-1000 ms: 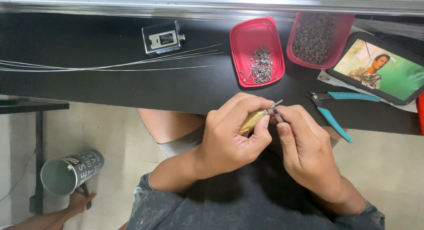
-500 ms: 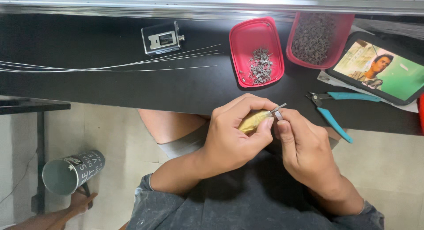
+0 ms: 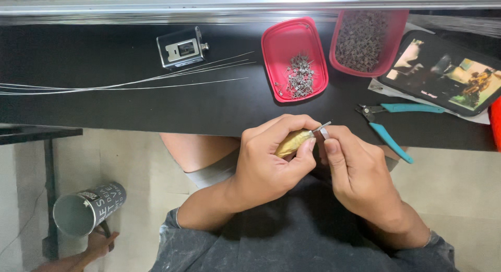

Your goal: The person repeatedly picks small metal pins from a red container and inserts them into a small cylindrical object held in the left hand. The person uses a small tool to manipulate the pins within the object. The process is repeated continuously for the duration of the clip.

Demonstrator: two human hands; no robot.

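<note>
Both hands closed: left hand (image 3: 271,162) grips gold tool (image 3: 293,141), right hand (image 3: 360,173) pinches its tip.

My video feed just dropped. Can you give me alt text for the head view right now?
Left hand holds a gold-handled tool while the right hand pinches a small metal piece at its tip, just below a black table. On the table: thin wires, a red tray of small metal parts, teal cutters and a tablet.

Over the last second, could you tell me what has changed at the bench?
Little: the phone screen shows a different picture. The left hand still grips the gold-handled tool, the right hand stays at its metal tip. Red trays, wires and cutters lie unmoved.
</note>
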